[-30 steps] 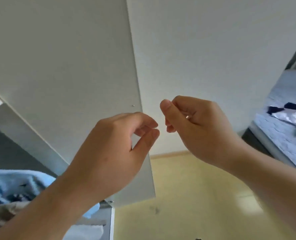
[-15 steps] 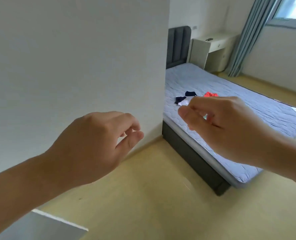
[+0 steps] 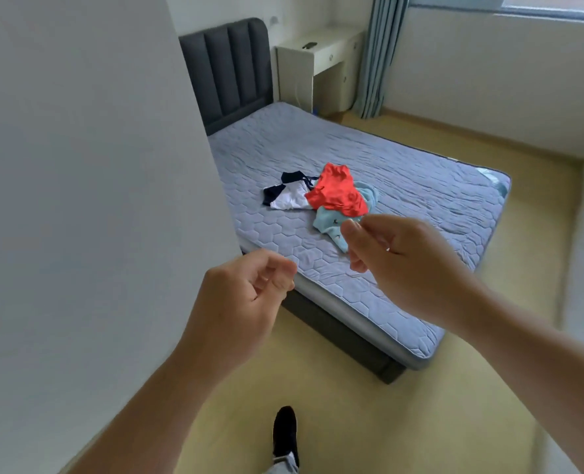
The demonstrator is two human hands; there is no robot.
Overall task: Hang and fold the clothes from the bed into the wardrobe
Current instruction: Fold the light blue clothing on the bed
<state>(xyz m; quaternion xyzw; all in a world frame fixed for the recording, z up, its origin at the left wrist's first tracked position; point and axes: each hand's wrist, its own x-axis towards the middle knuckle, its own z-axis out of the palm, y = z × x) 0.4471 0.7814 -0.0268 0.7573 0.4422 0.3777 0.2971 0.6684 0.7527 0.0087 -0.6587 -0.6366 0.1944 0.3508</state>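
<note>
On the grey quilted bed (image 3: 420,186) lies a small heap of clothes: a red garment (image 3: 336,195) on top, a white and navy one (image 3: 289,195) to its left, a light blue one (image 3: 331,227) nearest me. My left hand (image 3: 242,302) hovers over the floor just short of the bed's near edge, fingers loosely curled, holding nothing. My right hand (image 3: 403,265) is raised over the mattress beside the light blue garment, also loosely curled with nothing in it. The wardrobe is out of view.
A white wall panel (image 3: 78,200) fills the left side, close to my left arm. A dark padded headboard (image 3: 227,70), a white desk (image 3: 318,59) and a blue curtain (image 3: 372,56) stand at the back. My black shoe (image 3: 284,432) is on the yellow floor.
The view has swung from the wardrobe door round to the bed, which now lies nearer in front. Both hands stay raised and loosely curled.
</note>
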